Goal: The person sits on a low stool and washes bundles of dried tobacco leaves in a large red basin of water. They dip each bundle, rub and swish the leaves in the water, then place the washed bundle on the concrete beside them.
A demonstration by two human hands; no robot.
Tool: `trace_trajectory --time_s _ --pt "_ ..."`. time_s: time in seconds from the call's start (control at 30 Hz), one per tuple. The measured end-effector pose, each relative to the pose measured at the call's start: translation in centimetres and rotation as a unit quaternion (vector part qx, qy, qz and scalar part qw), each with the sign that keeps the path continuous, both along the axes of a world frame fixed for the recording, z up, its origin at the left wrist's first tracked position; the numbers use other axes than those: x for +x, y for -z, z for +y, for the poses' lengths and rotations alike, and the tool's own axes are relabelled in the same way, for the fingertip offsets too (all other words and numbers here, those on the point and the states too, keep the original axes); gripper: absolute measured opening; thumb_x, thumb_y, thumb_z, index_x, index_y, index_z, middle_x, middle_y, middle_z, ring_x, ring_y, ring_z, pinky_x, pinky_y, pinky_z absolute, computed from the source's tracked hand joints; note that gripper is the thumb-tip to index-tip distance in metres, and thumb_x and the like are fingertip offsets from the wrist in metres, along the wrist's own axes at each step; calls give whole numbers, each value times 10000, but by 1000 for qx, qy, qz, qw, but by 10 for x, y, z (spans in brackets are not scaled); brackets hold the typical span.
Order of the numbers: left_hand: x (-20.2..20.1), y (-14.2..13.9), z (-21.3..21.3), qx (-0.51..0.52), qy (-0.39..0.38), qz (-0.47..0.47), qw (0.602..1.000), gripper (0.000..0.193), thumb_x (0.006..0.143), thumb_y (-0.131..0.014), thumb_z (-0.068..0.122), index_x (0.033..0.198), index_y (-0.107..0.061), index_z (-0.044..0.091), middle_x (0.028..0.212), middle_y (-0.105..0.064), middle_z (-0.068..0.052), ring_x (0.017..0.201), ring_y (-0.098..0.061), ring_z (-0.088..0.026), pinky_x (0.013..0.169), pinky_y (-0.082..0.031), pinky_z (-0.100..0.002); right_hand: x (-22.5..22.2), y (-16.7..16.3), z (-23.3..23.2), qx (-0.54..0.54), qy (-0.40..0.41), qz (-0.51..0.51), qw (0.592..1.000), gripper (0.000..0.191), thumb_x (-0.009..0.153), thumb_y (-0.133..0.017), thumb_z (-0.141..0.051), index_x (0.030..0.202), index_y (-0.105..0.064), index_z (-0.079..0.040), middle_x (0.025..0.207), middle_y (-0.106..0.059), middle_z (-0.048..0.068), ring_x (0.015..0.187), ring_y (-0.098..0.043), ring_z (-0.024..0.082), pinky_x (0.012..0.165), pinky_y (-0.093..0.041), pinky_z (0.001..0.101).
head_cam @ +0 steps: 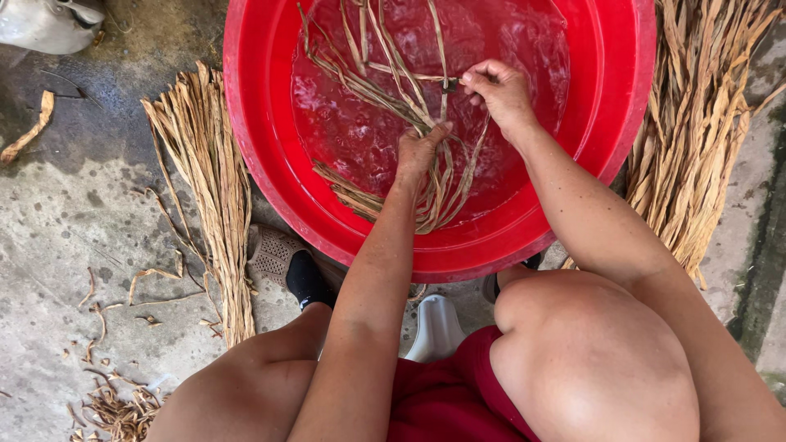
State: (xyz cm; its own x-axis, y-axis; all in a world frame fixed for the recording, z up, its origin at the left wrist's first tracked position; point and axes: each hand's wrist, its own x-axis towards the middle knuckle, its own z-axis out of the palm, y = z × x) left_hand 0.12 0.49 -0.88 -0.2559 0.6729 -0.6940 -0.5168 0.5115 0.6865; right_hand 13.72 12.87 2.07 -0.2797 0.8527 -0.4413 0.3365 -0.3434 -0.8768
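A big red plastic basin (270,164) holds water with long tan plant strands (385,90) soaking in it. My left hand (419,151) is down in the basin, closed around a bunch of the wet strands near the middle. My right hand (498,88) is a little higher and to the right, pinching the end of one strand between thumb and fingers. Both forearms reach over my bare knees to the basin.
A bundle of dry strands (209,180) lies on the concrete left of the basin, a larger pile (696,123) on the right. Scraps (115,409) litter the floor at lower left. My shoe (282,262) is by the basin; a white stool (438,327) is under me.
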Motion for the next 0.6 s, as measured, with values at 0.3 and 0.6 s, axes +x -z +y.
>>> trace_trajectory --time_s 0.3,0.6 --pt "-5 -10 -1 29 15 -27 999 342 813 -846 219 1085 -731 47 1010 -769 -69 960 -705 -172 905 -551 -353 7 -4 5 19 34 -59 998 212 1064 -592 -303 1100 -750 -166 1097 -744 30 981 -694 104 761 -604 238" --pt "-3 -3 -1 29 40 -11 999 309 816 -836 225 1067 -737 74 1031 -778 -75 990 -705 -169 931 -535 -347 0 -6 -1 373 -17 -117 920 160 976 -788 -43 1094 -759 -147 1051 -634 21 935 -635 128 803 -632 230"
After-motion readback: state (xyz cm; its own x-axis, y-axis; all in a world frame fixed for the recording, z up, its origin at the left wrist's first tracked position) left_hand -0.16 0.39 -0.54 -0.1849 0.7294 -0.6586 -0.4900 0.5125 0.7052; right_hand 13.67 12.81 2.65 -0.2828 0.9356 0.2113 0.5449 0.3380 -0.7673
